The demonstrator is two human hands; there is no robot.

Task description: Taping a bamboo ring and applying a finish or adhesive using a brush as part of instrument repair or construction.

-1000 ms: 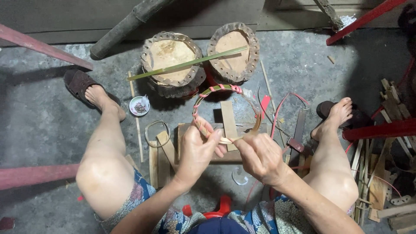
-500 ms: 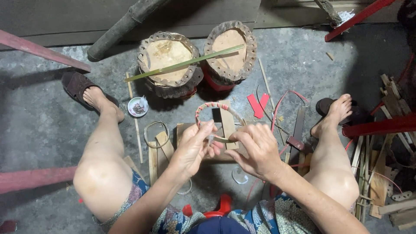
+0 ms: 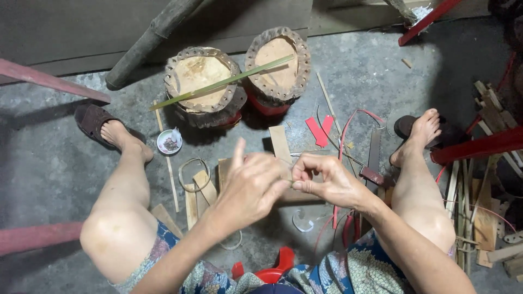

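Two hands pinched together above a wooden block

Both the left hand (image 3: 251, 185) and right hand (image 3: 327, 182) pinch something thin, seemingly a bamboo strip, mostly hidden between them over the wooden block (image 3: 280, 142), two stumps (image 3: 202, 81) beyond

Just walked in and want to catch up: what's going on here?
A person sits low on a concrete floor, both hands together over a small wooden board. The left hand and right hand pinch a thin strip between their fingertips. Two round wooden blocks stand ahead, a green strip lying across them.
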